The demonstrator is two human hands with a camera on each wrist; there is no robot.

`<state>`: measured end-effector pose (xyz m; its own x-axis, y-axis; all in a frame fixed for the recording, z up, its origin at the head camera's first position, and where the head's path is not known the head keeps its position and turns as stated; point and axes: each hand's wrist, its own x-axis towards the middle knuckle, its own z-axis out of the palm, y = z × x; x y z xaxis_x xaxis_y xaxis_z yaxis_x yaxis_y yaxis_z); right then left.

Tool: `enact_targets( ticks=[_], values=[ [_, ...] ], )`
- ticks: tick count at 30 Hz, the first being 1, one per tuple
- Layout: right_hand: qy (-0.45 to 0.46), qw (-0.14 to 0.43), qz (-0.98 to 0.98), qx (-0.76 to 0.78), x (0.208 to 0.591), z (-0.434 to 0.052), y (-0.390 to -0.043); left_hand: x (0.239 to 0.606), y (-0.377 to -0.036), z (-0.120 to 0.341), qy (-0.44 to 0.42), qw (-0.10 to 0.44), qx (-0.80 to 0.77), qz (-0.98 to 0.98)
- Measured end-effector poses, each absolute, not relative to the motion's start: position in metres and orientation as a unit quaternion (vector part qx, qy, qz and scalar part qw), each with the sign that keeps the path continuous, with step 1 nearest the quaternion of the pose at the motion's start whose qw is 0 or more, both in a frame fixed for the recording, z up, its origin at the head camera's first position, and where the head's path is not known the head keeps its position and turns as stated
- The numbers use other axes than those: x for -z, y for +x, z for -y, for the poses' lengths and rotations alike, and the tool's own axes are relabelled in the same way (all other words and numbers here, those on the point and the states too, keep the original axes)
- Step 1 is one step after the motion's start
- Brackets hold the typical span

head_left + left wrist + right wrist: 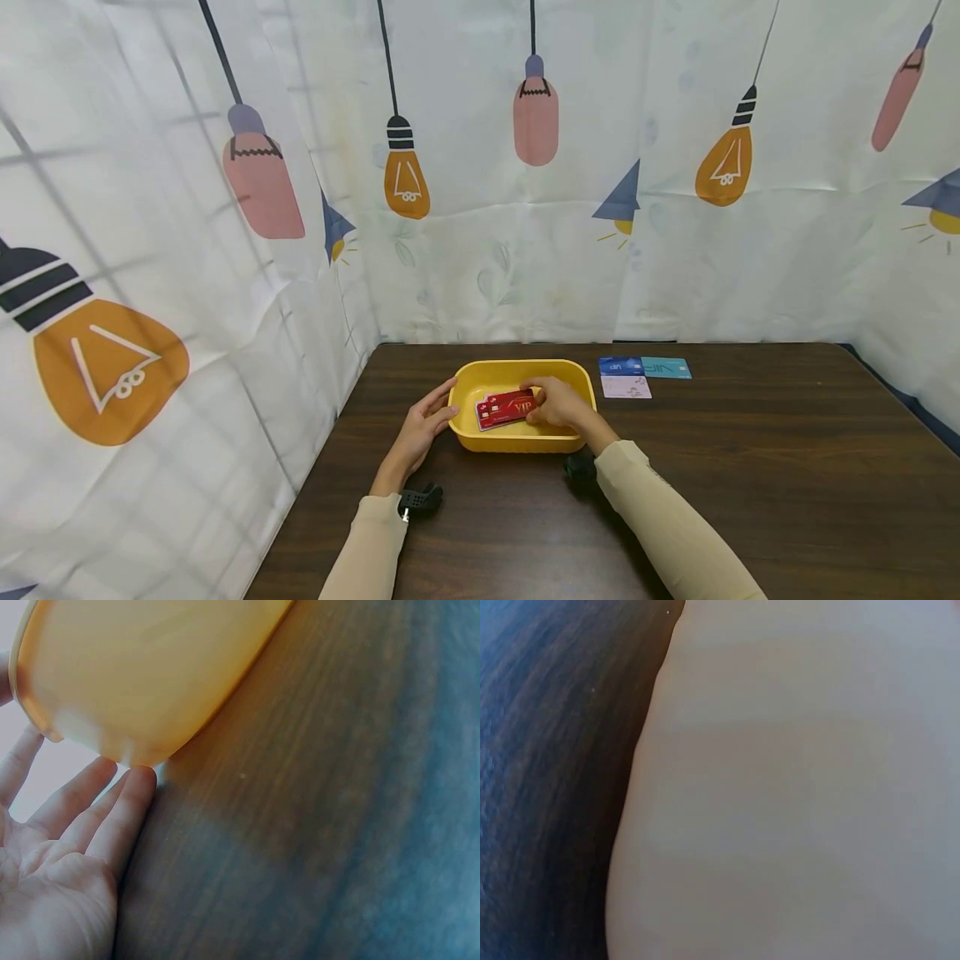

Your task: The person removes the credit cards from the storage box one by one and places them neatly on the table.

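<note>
A yellow plastic tray (517, 439) stands on the dark wooden table (750, 467). Red cards marked VIP (504, 409) lie inside it. My right hand (557, 402) reaches into the tray and pinches the right end of the top red card. My left hand (426, 419) rests on the table with straight fingers against the tray's left wall. In the left wrist view the left hand (82, 832) touches the tray's rounded corner (142, 675) with its fingertips (139, 780). The right wrist view shows only the tray's pale wall (795, 787) beside the table (547, 787); the hand is hidden there.
Three more cards lie flat just right of the tray: a blue one (620, 365), a teal one (667, 367) and a white one (626, 387). Curtains printed with light bulbs close the table in at the back and left.
</note>
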<state>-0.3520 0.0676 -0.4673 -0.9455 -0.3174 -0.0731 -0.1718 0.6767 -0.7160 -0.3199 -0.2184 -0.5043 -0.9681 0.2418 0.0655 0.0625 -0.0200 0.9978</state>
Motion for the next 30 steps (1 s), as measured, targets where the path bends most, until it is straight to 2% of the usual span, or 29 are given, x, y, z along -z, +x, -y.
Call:
enact_targets(
  ticks=[10,30],
  values=[
    [-0.144,0.048,-0.903,0.403,0.4661,-0.0671,-0.3542,0.5038,-0.321,0.2184,0.106,0.065,-0.707,-0.696],
    [-0.172,0.01,-0.866,0.469,0.4628,-0.0679,-0.3535,0.5042,-0.3212,0.2177,0.106,0.067,-0.706,-0.697]
  ],
)
